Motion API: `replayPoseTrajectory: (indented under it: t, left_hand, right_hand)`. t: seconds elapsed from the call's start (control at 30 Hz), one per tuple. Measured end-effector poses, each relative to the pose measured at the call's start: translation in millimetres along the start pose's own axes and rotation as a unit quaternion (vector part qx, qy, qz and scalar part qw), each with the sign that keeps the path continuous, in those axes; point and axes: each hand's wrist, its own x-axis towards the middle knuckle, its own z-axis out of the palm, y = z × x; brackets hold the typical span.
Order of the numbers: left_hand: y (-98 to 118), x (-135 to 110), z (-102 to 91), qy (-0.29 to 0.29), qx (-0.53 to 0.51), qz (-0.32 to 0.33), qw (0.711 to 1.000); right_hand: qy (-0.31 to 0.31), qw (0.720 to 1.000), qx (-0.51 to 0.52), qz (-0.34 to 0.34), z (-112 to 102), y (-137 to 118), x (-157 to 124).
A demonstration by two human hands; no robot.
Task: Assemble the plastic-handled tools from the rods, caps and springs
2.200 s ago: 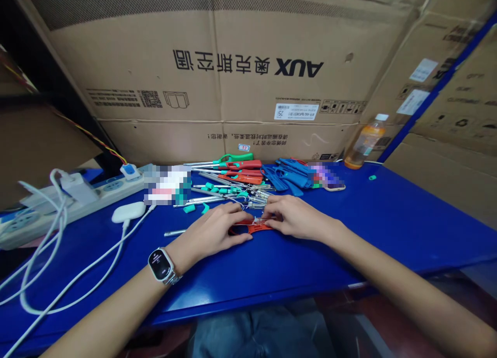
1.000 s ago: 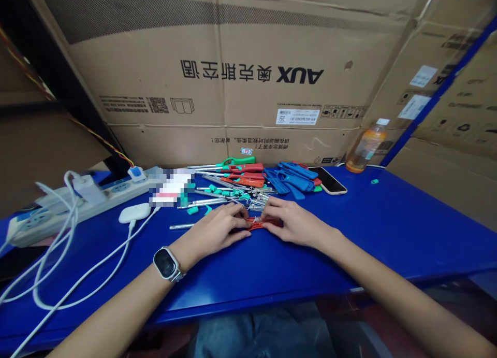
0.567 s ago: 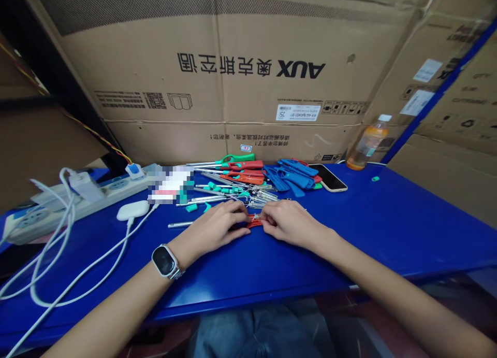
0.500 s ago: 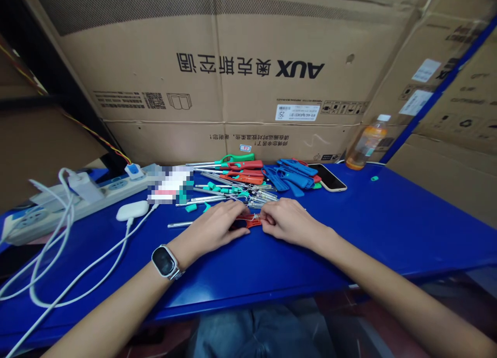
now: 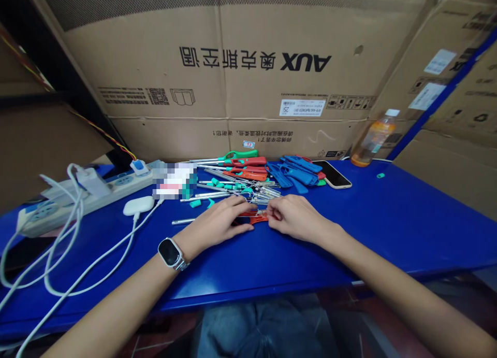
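Observation:
An orange-red stick lighter (image 5: 259, 219) lies low over the blue table, its silver metal tube (image 5: 182, 222) sticking out to the left. My left hand (image 5: 221, 220) is closed round the lighter's middle, thumb below and fingers above. My right hand (image 5: 293, 218) is pinched at the handle's right end, its fingertips partly hidden. Small pale parts and a thin wire show in the handle between both hands. Just beyond lie several loose metal tubes (image 5: 209, 195), small clear-and-metal pieces (image 5: 266, 193) and little teal caps (image 5: 195, 203).
Red lighters (image 5: 248, 161) and a green one (image 5: 243, 154) lie behind, beside a pile of blue handle shells (image 5: 298, 171). A phone (image 5: 332, 174) and an orange drink bottle (image 5: 375, 139) stand right. Left are a power strip (image 5: 104, 195), white cables and a white charging case (image 5: 139, 205).
The view has shifted slightly, so everything sits a little differently in frame. My right hand has moved slightly away from my left, showing more of the handle.

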Motion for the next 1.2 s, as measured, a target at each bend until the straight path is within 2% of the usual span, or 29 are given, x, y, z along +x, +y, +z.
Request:
replayPoseTrajectory:
  t: [0.1,0.27,0.6,0.83,1.0,1.2]
  left_hand:
    - [-5,0,-5.8,0.004,-0.048,-0.005,0.999]
    - [-11,1,-11.6,-0.014,-0.043,-0.021,0.999]
    - [-16,1,-1.0,0.003,0.011,0.006,1.0]
    - [-17,2,3.3,0.012,0.031,0.007,0.999]
    - [-17,2,5.0,0.014,0.051,0.013,0.999]
    - [-13,3,2.5,0.008,0.067,0.007,0.998]
  right_hand:
    - [-0.007,1.0,0.002,-0.006,1,0,1]
    - [-0.006,1.0,0.026,-0.001,4,2,1]
    - [-0.003,0.998,0.068,-0.002,8,4,3]
    - [-0.009,0.997,0.069,-0.017,3,-1,2]
    - [0.016,0.998,0.013,-0.058,0,-14,16]
    - [-0.043,0.997,-0.017,-0.064,3,-21,39]
